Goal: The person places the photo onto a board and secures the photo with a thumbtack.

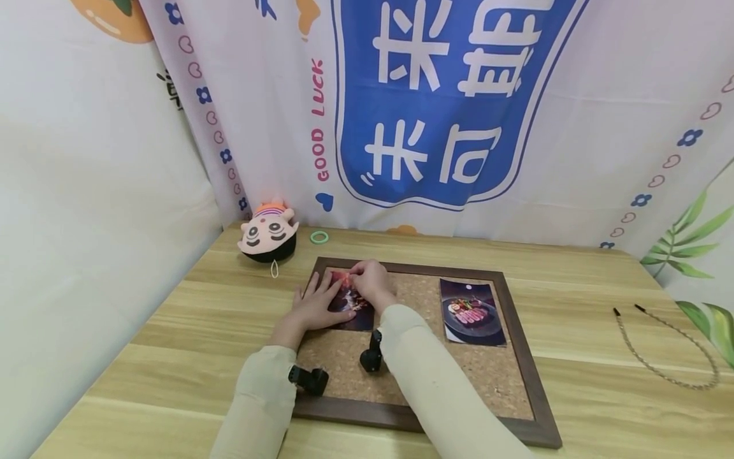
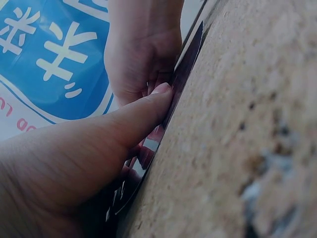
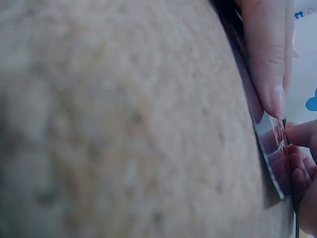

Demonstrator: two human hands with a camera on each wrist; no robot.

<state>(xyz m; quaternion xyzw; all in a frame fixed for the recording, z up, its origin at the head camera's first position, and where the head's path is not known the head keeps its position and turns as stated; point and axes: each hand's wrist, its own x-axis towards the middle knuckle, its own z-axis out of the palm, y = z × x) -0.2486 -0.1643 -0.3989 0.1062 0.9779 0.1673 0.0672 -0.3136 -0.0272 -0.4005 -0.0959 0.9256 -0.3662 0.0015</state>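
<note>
My left hand lies with fingers spread over the left side of a dark, glossy photo print, pressing it against a framed cork board. In the left wrist view, the left thumb rests on the print near its edge. My right hand has its fingertips pinched together at the print's upper part. Whatever small thing lies between them is hidden. At the right of the board is a second print, a plated meat dish, with a small white round spot near its top.
A plush doll lies at the table's back left, with a green ring beside it. On the right lies a braided cord with dark tips. The board's brown frame rises around the cork. A printed curtain hangs behind the table.
</note>
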